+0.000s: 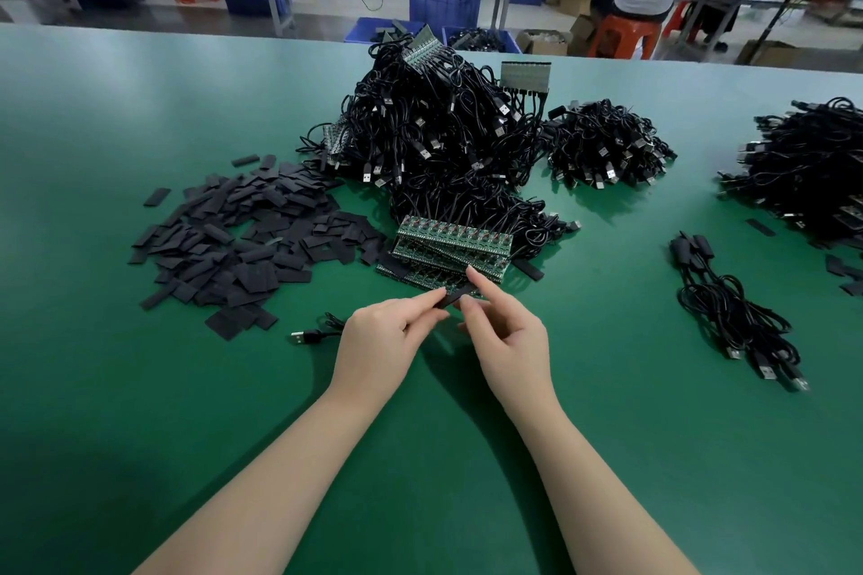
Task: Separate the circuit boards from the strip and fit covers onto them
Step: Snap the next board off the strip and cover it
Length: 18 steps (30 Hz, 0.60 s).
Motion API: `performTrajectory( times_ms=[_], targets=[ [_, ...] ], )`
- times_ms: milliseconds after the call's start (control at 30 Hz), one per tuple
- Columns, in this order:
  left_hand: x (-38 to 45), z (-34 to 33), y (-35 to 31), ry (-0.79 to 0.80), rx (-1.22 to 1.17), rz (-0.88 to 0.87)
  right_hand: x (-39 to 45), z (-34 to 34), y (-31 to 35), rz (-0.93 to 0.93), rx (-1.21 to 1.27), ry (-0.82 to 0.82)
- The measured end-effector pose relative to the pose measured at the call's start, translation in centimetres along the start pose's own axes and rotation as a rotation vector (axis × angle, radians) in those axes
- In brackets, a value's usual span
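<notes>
Just before the green board strips [450, 247], both hands' fingers [422, 304] pinch one flat black cover [455, 296].

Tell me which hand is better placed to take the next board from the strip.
Probably the right hand: its raised finger is beside the strip, while the left hand pinches the cover and sits farther away.

The table [140, 388] is plain green. At ten o'clock the covers [233, 247] are matte black; centre, green circuit boards [453, 238]; at twelve, black cables [434, 126].
</notes>
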<state>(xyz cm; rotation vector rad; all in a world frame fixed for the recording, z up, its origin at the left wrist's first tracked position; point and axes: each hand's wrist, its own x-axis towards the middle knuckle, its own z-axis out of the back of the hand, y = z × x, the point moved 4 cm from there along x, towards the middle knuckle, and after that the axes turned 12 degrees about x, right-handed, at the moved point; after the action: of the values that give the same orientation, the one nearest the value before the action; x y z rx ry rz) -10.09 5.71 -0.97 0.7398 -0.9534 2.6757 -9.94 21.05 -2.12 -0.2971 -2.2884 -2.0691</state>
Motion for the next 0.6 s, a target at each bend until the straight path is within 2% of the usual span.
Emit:
performTrajectory(
  times_ms=[400,600],
  targets=[
    [0.00,-0.15,-0.42,0.007,0.018,-0.054,0.11,-0.23,-0.16,-0.053,0.038,0.042],
    [0.08,-0.14,-0.58,-0.002,0.030,-0.062,0.05,-0.10,-0.15,-0.052,0.070,-0.015]
  ],
)
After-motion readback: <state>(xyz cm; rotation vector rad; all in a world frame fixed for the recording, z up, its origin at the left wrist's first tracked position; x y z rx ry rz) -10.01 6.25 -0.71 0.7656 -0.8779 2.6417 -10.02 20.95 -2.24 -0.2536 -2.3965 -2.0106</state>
